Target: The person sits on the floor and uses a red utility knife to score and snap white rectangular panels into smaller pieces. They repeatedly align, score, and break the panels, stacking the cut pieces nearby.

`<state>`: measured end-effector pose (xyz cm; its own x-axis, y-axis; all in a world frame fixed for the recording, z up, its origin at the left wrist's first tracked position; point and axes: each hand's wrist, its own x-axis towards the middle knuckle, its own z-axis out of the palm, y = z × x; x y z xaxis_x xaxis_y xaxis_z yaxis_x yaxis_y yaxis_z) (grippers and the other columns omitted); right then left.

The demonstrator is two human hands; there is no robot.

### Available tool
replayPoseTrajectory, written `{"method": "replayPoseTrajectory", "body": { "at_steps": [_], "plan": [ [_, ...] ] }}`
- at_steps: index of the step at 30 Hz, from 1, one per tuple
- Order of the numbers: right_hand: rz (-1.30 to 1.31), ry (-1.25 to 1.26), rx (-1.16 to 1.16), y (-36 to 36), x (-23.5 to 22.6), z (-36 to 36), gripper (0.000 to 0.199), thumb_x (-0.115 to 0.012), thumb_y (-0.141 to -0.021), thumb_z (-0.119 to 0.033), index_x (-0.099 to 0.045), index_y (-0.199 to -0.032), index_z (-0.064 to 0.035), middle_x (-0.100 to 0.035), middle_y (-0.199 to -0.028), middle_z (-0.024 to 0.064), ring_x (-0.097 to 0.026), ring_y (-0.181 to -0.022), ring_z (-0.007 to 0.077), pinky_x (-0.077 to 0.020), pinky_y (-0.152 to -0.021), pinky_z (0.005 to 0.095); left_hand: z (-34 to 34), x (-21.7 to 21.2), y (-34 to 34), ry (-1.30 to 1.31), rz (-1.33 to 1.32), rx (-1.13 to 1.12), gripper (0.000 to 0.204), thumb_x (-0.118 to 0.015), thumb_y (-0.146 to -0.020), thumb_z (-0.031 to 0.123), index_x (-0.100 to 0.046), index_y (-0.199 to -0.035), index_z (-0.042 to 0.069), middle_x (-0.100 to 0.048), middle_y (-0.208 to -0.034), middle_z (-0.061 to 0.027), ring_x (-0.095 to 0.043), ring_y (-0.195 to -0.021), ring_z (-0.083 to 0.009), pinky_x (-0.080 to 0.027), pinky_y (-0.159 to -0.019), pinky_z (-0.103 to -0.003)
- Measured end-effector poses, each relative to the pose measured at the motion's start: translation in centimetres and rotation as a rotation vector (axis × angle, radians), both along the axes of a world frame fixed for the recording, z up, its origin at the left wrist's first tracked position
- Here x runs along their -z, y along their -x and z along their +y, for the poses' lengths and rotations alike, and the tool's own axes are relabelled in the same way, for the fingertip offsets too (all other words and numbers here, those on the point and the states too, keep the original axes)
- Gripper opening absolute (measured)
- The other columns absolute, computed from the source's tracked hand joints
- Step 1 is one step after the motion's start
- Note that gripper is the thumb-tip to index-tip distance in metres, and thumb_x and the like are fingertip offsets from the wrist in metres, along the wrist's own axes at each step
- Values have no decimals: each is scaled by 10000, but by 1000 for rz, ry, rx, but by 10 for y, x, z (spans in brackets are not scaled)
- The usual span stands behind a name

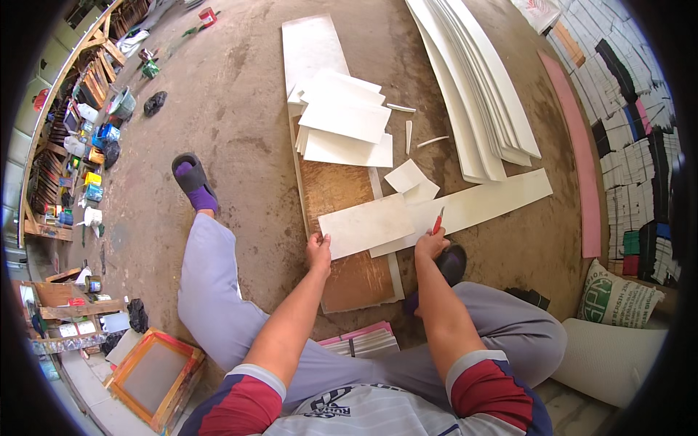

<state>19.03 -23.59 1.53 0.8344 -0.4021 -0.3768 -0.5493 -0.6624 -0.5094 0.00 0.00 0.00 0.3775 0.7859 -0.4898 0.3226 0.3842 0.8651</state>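
Left hand pinching a white sheet, right hand closed on a red cutter

Gripped at its left short edge, the white sheet (367, 225) sits between thumb and fingers of the left hand (318, 252). The right hand (432, 244) is closed around the red cutter (438, 220), its tip pointing away from the body. The sheet lies over a brown board (338, 192) between the person's legs, its right end overlapping a long white strip (480, 207).

The sheet looks thin, light and fairly stiff, flat enough to be lifted by one edge, though its corners would probably crease or chip if knocked. Its face seems smooth and perhaps a little slippery, so a hold on the edge, thumb above and fingers below, should suit it best. The long strip would likely sag if held at one end only.

Beyond the sheet, a loose pile of white pieces (345, 120) rests partly on the board, with two small pieces (407, 176) and thin offcuts (408, 138) to its right. Long white sheets (472, 87) are stacked farther right.

All this is on a stained brown floor (247, 109). Bundled stacks (632, 167) line the right side, near a printed sack (620, 296); a bucket (121, 104) and paint-shop clutter crowd the left, with a wooden frame (156, 374) lower down.
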Motion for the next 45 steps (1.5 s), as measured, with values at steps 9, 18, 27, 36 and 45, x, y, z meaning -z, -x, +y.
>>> {"method": "replayPoseTrajectory", "body": {
  "at_steps": [9,18,27,36,45],
  "plan": [
    [-120,-221,154,7,22,-8,514,-835,-815,-138,-499,-1191,-34,-629,-1132,175,-629,-1024,332,-496,-926,445,-9,-44,-2,19,-2,-43,202,-675,-992,119,-622,-1144,-4,-702,-1029,-76,-630,-914,-148,-494,-852,-303],
    [-233,-559,-13,103,35,52,371,-777,-881,-139,-504,-1104,-24,-572,-1017,106,-566,-922,247,-469,-872,392,29,-37,18,-57,67,-139,239,-699,-979,150,-638,-1162,8,-711,-1050,-102,-652,-932,-171,-517,-852,-333],
    [-266,-34,-297,66,-16,48,526,-788,-866,-401,-646,-1222,-41,-672,-1126,193,-660,-1030,404,-507,-882,495,28,-19,35,-146,65,-57,291,-778,-912,164,-713,-1127,-20,-748,-947,-84,-683,-870,-162,-536,-796,-311],
    [-48,35,-481,42,-30,26,581,-844,-775,-409,-699,-1252,-111,-672,-1090,181,-657,-1041,377,-510,-918,481,4,-48,21,-435,522,203,276,-794,-847,327,-787,-1051,142,-693,-909,-154,-680,-875,-367,-525,-764,-483],
    [-89,2,-442,48,-29,29,580,-848,-776,-405,-714,-1270,-133,-667,-1082,183,-655,-1029,362,-505,-924,455,3,-42,15,-473,554,156,322,-781,-865,311,-783,-1122,116,-703,-966,-130,-688,-909,-342,-539,-792,-465]
  ]
}}
